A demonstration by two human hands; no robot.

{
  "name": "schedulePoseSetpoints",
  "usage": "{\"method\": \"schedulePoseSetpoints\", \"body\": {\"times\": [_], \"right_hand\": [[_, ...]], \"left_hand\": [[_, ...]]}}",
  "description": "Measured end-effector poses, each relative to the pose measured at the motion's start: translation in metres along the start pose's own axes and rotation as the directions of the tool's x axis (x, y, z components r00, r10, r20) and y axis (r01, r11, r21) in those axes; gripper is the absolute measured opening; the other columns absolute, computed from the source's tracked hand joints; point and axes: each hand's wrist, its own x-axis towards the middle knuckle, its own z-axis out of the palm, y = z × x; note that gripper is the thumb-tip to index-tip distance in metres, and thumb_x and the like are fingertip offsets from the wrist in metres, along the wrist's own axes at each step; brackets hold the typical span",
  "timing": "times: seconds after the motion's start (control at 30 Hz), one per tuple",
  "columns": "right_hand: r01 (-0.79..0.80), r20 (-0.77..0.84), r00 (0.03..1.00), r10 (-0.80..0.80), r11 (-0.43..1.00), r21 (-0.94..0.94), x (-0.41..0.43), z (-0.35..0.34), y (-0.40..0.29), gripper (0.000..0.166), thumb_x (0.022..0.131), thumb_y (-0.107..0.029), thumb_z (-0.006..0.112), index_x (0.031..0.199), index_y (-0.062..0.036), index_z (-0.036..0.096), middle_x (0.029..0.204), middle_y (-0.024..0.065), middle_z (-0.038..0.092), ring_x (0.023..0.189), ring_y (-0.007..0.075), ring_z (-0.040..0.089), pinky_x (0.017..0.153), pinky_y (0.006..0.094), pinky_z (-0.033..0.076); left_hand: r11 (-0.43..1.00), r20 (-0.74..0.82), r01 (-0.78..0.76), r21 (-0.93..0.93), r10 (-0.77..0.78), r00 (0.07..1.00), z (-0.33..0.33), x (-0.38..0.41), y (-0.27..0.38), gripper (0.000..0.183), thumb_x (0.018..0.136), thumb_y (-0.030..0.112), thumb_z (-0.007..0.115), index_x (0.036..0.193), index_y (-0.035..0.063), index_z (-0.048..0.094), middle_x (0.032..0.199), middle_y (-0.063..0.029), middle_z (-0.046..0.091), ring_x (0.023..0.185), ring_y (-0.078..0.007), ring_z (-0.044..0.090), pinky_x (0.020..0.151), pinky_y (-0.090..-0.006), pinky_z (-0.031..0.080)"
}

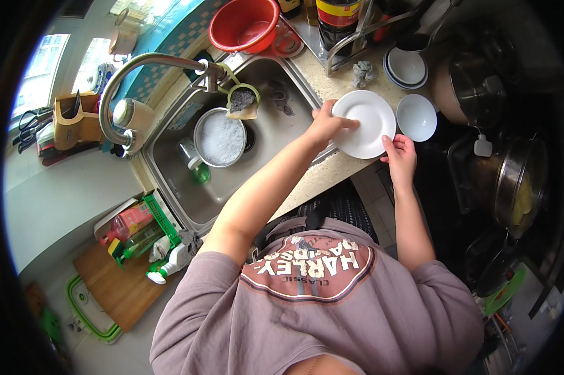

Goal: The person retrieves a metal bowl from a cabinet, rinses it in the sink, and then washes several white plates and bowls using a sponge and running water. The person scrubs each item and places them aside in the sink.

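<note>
A white plate (368,122) is held between my two hands over the speckled counter, just right of the sink. My left hand (331,123) grips its left edge, thumb lying on the upper face. At the lower right rim, my right hand (400,152) pinches the plate between thumb and fingers. Close by on the right stands a white bowl (416,118), with stacked bowls (406,68) behind it. In the steel sink (272,145) sits a round metal pot full of suds (220,137), beside a bottle with green liquid (197,168).
A curved faucet (118,75) arches at the sink's left. A green-handled strainer (243,97) hangs at the sink's back edge. The red basin (249,28) stands behind the sink, near a metal rack (345,44). Pots with glass lids (479,89) occupy the right side.
</note>
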Motion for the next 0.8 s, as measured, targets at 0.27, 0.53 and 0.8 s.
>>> {"method": "schedulePoseSetpoints", "body": {"times": [0.27, 0.53, 0.8], "right_hand": [[0.121, -0.071, 0.989, -0.131, 0.984, -0.130, -0.005, 0.012, -0.007, 0.027, 0.081, -0.010, 0.073, 0.097, 0.0056, 0.058, 0.082, 0.0117, 0.067, 0.058, 0.0124, 0.061, 0.052, 0.0239, 0.051], [0.247, -0.159, 0.936, -0.314, 0.908, -0.338, -0.007, 0.023, 0.005, 0.029, 0.078, -0.012, 0.075, 0.101, 0.0001, 0.063, 0.095, 0.0087, 0.064, 0.073, 0.0155, 0.062, 0.066, 0.0284, 0.051], [0.315, -0.226, 0.888, -0.401, 0.887, -0.338, -0.009, 0.027, 0.017, 0.042, 0.077, -0.013, 0.077, 0.113, 0.0016, 0.061, 0.114, 0.0130, 0.052, 0.087, 0.0194, 0.060, 0.077, 0.0314, 0.052]], "left_hand": [[0.977, -0.144, 0.036, 0.209, -0.005, 0.990, 0.005, 0.001, 0.003, 0.083, 0.065, 0.024, 0.082, 0.136, 0.0088, 0.042, 0.134, -0.0189, 0.023, 0.126, -0.0350, 0.024, 0.104, -0.0401, 0.037], [0.933, -0.182, -0.239, 0.269, 0.293, 0.939, 0.000, 0.002, -0.032, 0.096, 0.061, 0.027, 0.080, 0.143, 0.0093, 0.034, 0.142, -0.0190, 0.018, 0.132, -0.0380, 0.024, 0.110, -0.0397, 0.031], [0.921, -0.166, -0.350, 0.170, 0.377, 0.911, 0.009, -0.004, -0.050, 0.088, 0.074, 0.031, 0.071, 0.149, 0.0281, 0.024, 0.154, -0.0232, 0.000, 0.142, -0.0427, 0.003, 0.114, -0.0467, 0.012]]}}
